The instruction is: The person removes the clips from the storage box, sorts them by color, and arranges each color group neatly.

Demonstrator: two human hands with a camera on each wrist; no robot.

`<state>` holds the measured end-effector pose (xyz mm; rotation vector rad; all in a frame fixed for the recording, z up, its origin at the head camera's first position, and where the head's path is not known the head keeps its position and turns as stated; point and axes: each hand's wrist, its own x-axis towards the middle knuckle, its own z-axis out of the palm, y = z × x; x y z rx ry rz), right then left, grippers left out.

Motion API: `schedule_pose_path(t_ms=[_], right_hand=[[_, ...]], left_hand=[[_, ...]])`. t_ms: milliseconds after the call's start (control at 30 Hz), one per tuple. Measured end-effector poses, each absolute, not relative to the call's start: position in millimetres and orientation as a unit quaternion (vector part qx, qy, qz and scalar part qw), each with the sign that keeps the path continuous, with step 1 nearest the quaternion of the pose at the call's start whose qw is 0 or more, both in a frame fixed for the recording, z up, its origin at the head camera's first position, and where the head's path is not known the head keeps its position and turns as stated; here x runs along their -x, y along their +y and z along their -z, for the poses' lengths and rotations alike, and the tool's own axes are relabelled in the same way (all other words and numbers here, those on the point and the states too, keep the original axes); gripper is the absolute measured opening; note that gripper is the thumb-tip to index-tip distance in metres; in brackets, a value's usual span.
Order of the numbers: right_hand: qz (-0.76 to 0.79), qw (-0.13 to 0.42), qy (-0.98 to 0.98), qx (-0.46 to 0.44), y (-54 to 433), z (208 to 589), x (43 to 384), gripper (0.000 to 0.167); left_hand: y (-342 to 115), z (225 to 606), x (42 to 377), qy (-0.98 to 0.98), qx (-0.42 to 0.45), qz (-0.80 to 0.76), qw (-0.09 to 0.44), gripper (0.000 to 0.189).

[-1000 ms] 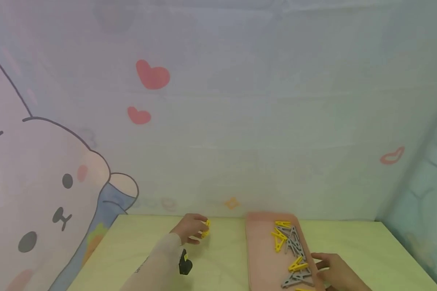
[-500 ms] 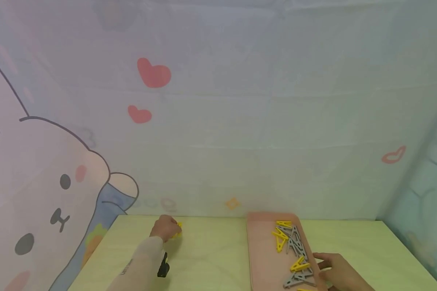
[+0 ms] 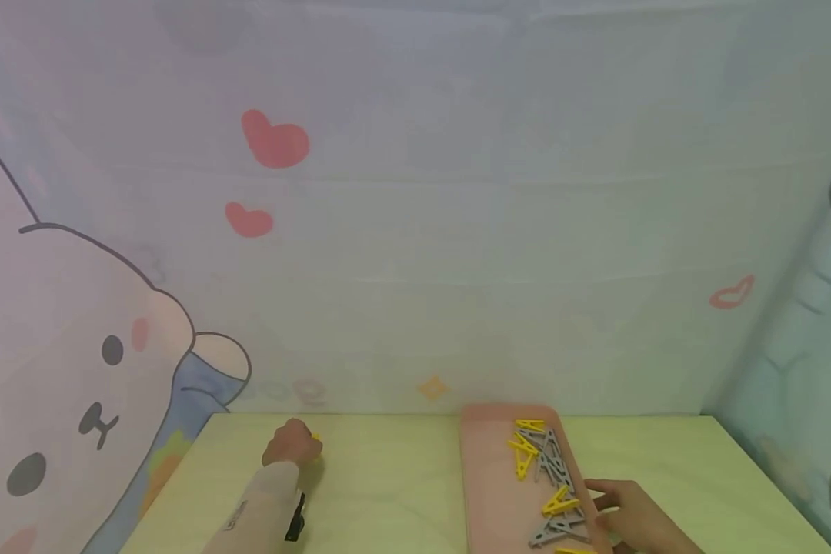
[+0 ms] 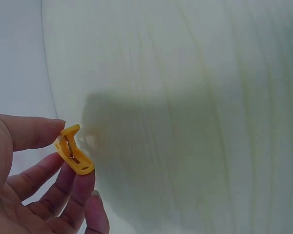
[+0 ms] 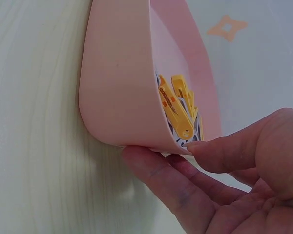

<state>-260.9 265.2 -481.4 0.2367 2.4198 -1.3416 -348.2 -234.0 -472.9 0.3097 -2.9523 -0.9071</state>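
My left hand (image 3: 292, 445) is over the far left part of the table. Its thumb and fingers pinch a yellow clothespin (image 4: 82, 165), whose metal spring shows in the left wrist view. In the head view most of that clothespin is hidden behind the hand. On the right, my right hand (image 3: 639, 514) holds the side of a pink tray (image 3: 483, 492). The thumb lies at the rim and the fingers press the outside wall (image 5: 119, 73). Inside the tray lie several yellow clothespins (image 5: 175, 109) and several grey clothespins (image 3: 554, 465), mostly along its right side.
A pale yellow-green table (image 3: 388, 485) runs up to a printed cloth backdrop (image 3: 485, 231) with hearts and a large rabbit (image 3: 62, 362). A small black device (image 3: 295, 519) sits at the left wrist.
My left hand has moved left across the table with the yellow clothespin, away from the tray. The right hand has stayed at the tray's side. The head view has shifted slightly.
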Motion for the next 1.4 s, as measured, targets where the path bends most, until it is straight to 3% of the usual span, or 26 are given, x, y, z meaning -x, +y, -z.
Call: schedule_pose_path(t_ms=[233,433,833,1000,1100,1400], right_hand=[[0.472,0.187,0.858,-0.082,264.8,483.6,262.8,0.055],[0.47,0.192,0.857,-0.088,266.3,481.3,263.2,0.058],[0.491,0.164,0.852,-0.079,264.1,483.2,259.5,0.056],[0.492,0.16,0.852,-0.08,262.0,483.9,259.0,0.056],[0.494,0.161,0.851,-0.075,261.3,484.4,258.6,0.055],[0.487,0.17,0.853,-0.08,264.4,482.7,259.8,0.057]], left_hand=[[-237.1,477.2,348.9,-0.955,-0.101,0.278,0.018,0.035],[-236.7,480.1,349.9,-0.956,-0.095,0.276,0.02,0.026],[-236.7,477.7,351.1,-0.954,-0.105,0.279,0.016,0.032],[-233.0,479.8,357.4,-0.956,-0.079,0.278,0.048,0.012],[-220.9,477.4,357.7,-0.955,-0.048,0.285,0.065,0.035],[-138.7,449.1,339.0,-0.92,0.049,0.386,0.047,0.031]])
